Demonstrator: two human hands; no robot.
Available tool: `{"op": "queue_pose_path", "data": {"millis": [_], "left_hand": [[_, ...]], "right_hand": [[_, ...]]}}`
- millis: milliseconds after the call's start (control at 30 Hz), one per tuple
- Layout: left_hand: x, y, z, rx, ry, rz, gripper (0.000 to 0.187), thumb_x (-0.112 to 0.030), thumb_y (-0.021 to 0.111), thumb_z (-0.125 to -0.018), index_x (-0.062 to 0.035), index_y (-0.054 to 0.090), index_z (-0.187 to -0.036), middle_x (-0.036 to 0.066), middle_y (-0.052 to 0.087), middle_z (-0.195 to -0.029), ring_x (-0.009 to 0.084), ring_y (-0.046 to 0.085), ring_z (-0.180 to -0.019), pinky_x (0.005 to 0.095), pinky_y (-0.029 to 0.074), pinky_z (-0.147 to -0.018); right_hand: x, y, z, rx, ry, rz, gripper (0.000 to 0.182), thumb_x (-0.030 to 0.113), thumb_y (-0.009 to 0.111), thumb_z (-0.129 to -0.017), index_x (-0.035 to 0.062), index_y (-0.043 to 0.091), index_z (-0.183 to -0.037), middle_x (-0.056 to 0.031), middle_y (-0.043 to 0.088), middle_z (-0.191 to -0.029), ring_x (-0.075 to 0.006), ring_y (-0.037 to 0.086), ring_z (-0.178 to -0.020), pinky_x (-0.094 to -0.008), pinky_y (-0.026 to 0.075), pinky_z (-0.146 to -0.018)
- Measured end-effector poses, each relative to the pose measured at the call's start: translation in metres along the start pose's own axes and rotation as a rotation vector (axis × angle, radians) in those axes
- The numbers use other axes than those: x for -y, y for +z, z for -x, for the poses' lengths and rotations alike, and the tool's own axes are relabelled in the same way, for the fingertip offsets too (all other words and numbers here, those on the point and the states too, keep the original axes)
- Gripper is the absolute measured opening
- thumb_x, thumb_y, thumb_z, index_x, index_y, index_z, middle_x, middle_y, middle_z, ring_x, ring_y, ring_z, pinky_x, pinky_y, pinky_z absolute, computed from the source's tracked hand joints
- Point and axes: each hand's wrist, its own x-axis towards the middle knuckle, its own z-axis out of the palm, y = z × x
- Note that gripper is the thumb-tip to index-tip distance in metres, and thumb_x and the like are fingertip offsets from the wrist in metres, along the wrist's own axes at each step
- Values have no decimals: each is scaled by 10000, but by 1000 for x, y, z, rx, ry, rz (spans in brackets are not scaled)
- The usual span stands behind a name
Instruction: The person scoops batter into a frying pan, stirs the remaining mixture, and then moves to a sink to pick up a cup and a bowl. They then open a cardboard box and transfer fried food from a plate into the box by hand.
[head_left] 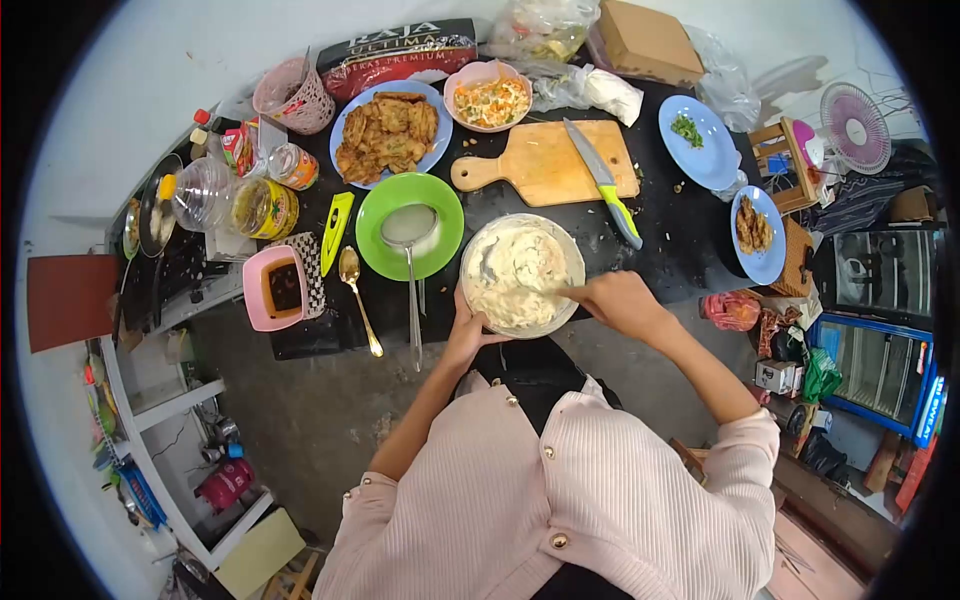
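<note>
A bowl (579,262) of thick, creamy white batter (522,258) stands at the table's front edge. Curled round its near left side, my left hand (470,330) grips the bowl. My right hand (625,302) is closed on the handle of a spoon (545,291), whose other end is sunk in the batter. Just left of the bowl, a strainer (408,226) rests across a green bowl (371,250). Behind it lies a wooden cutting board (540,165), with a green-handled knife (602,175) on its right part.
Fried fritters fill a blue plate (440,150) at the back, beside a pink bowl of shredded vegetables (490,102). To the left are a golden spoon (352,285), a yellow-green peeler or cutter (337,232) and a pink bowl of dark sauce (258,292). Blue plates (700,170) stand right.
</note>
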Motion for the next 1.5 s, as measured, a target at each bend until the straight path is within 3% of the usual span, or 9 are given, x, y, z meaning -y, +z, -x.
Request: {"op": "queue_pose_path", "data": {"millis": [100,333,667,800,1167,1200,1333,1367,1500], "left_hand": [[5,3,0,-54,9,-56,690,27,299,-774,-180,-42,-1338,173,184,-1340,337,403,-1150,477,512,-772],[-8,5,1,-58,47,-43,687,14,334,-801,-201,-17,-1352,145,191,-1351,318,386,-1168,452,517,-773],[3,-10,-5,-37,54,51,627,10,405,-838,-193,98,-1345,88,301,-1313,229,453,-1119,431,514,-782],[3,-8,-3,-29,56,69,634,3,417,-829,-192,93,-1338,82,298,-1315,231,448,-1123,454,496,-805],[0,-1,-1,-86,-9,55,638,17,424,-756,-168,150,-1301,95,324,-1281,224,474,-1069,483,470,-830],[-1,1,0,-87,-8,64,646,28,418,-740,-165,154,-1298,96,328,-1279,229,476,-1067,483,470,-830],[0,0,-2,-87,25,116,683,49,388,-686,-158,159,-1295,120,348,-1263,277,493,-1059,502,476,-815],[4,-1,-3,-105,47,139,673,43,386,-693,-158,161,-1294,132,366,-1249,288,501,-1054,520,476,-804],[5,-1,-5,-109,45,187,693,71,370,-702,-176,162,-1315,135,394,-1232,272,533,-1014,483,529,-714]], "right_hand": [[0,2,19,35,93,108,267,192,523,-792,230,611,-1041,-113,584,-614,-275,580,-552,-372,451,-494],[-1,-13,-20,-327,192,59,223,209,518,-786,223,637,-974,-108,579,-586,-262,588,-556,-374,458,-489],[18,-8,-37,83,-182,129,277,94,546,-710,179,642,-955,-101,614,-694,-261,618,-698,-377,481,-592],[14,-48,-2,204,-101,315,313,74,579,-669,155,640,-965,-90,615,-693,-261,613,-673,-361,467,-557],[16,-16,-54,-355,-142,288,366,97,522,-706,244,630,-1023,-47,560,-597,-198,574,-521,-314,422,-435],[20,-21,-66,-367,-161,277,282,105,536,-698,193,652,-941,-61,573,-623,-205,586,-548,-307,420,-435],[19,-39,-95,-58,-205,594,89,108,578,-664,70,620,-734,-80,607,-658,-219,609,-609,-334,442,-476],[19,-42,-91,-46,-139,616,75,116,606,-649,101,662,-696,-79,632,-677,-204,622,-660,-306,445,-521],[-3,-48,-92,190,-22,564,111,161,622,-687,74,672,-732,-99,645,-718,-233,634,-720,-335,482,-581]]}}
